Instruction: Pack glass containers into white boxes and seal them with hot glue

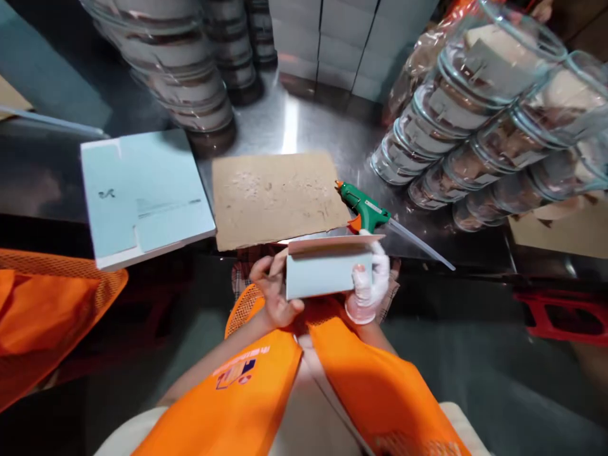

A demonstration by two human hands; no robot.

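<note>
Box: small pale-blue box held at centre, just below surface edge
Left grip: left hand, bare, pinching box's left end
Right grip: right hand, white glove, clamped on right end
Glue gun: green glue gun, 1 o'clock of box
Cardboard: cardboard sheet, 12 o'clock
Flat boxes: blue flat stack, 10 o'clock

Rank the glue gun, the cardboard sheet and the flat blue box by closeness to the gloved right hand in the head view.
From the right hand:
1. Glue gun, just above the hand, on the table.
2. Cardboard sheet, up and to the left, mid-table.
3. Flat blue box, far left, overhanging the table edge.
</note>
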